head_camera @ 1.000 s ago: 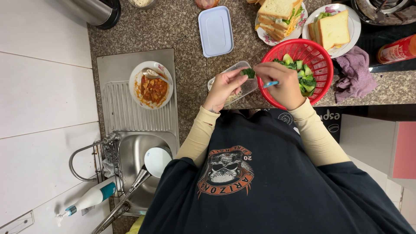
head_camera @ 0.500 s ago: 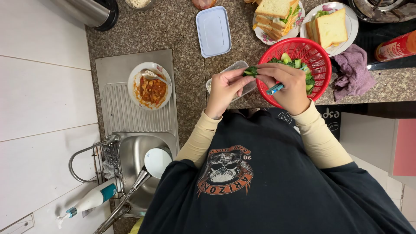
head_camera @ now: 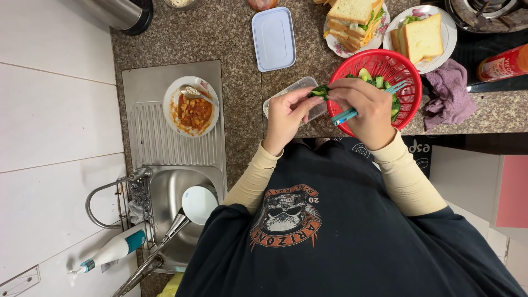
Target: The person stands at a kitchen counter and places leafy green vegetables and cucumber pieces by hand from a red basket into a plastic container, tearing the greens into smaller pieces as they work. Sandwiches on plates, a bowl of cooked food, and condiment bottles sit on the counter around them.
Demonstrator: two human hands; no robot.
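Note:
My left hand (head_camera: 286,114) pinches one end of a green vegetable piece (head_camera: 319,91) over a clear plastic container (head_camera: 293,92) at the counter's front edge. My right hand (head_camera: 367,107) holds the other end of that piece and also grips a small blue-handled tool (head_camera: 344,116), whose tip reaches over the basket. Under the right hand sits a red plastic basket (head_camera: 410,77) with cut green vegetables (head_camera: 367,74) inside. Both hands are close together, touching the same piece.
A plate of red saucy food with a spoon (head_camera: 191,107) rests on the steel drainboard (head_camera: 148,143). Below is a sink (head_camera: 165,190) with a white bowl (head_camera: 199,204). A blue lid (head_camera: 273,38), two sandwich plates (head_camera: 355,19) (head_camera: 423,34), a purple cloth (head_camera: 448,93) and a red bottle (head_camera: 503,63) lie beyond.
The right hand has shifted left out of the basket toward the left hand. The green piece now sits between both hands over the container's edge.

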